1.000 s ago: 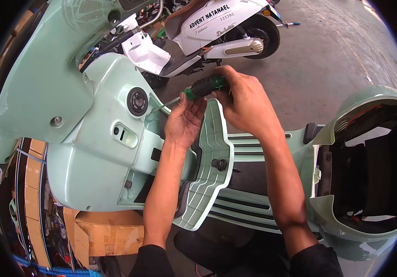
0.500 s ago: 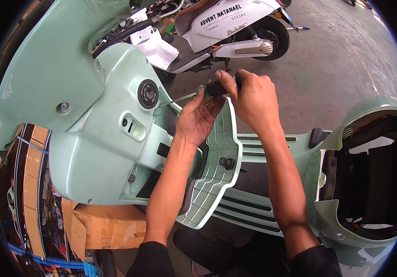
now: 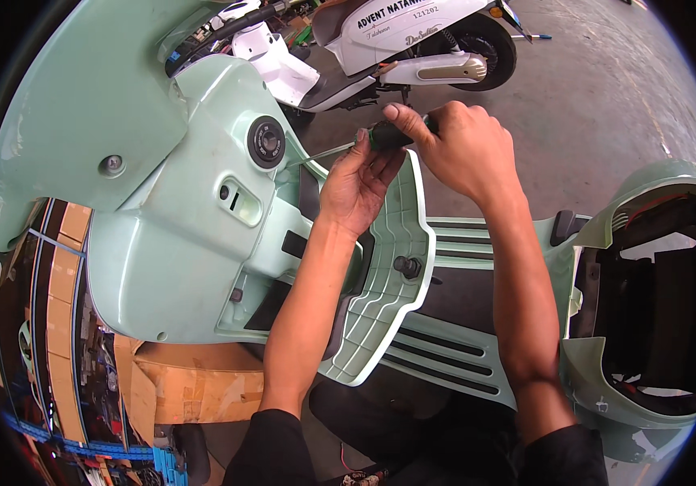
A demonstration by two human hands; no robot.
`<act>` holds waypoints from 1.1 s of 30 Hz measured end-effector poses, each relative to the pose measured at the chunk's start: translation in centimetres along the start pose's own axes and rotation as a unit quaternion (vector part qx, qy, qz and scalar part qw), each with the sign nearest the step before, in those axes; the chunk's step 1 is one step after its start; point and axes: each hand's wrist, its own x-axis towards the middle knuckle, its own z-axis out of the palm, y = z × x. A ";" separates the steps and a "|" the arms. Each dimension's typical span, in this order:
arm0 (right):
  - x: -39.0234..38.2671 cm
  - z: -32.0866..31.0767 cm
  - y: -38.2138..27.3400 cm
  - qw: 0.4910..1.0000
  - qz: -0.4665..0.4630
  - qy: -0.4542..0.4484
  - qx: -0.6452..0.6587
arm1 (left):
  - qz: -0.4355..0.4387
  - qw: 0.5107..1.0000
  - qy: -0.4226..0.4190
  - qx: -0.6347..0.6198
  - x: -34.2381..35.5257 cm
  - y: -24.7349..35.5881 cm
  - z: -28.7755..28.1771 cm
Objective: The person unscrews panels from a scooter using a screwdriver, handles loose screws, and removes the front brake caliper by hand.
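Observation:
A screwdriver (image 3: 390,136) with a dark green and black handle lies nearly level, its thin shaft running left to the pale green scooter's front inner panel (image 3: 194,186). My right hand (image 3: 465,150) is closed round the handle's rear end, its thumb stretched along the top. My left hand (image 3: 356,185), palm up, pinches the handle's front end between thumb and fingers. Where the tip meets the panel, beside the round black ignition lock (image 3: 267,142), is too small to make out. Below my hands, an open ribbed compartment lid (image 3: 388,259) with a black knob (image 3: 407,266) tilts outward.
The scooter's footboard (image 3: 453,356) and hollow rear body (image 3: 591,356) extend to the right. A white scooter (image 3: 396,40) stands behind. At lower left are a cardboard box (image 3: 202,393) and shelving with a blue beam (image 3: 80,447).
The whole scene has shifted upward and slightly right in the picture, hands included. Both hands keep their hold on the screwdriver, and its shaft still points at the panel.

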 end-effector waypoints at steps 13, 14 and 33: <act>-0.7 0.2 1.1 1.000 -0.010 -0.024 0.000 | -0.016 1.000 0.012 0.005 -0.2 -0.2 -0.2; -0.6 1.2 2.2 0.992 -0.095 0.042 0.068 | -0.021 1.000 0.011 0.003 -0.1 -0.3 0.2; -0.7 0.8 2.1 0.995 -0.067 0.018 0.074 | -0.030 1.000 0.005 0.006 -0.6 -0.4 -0.3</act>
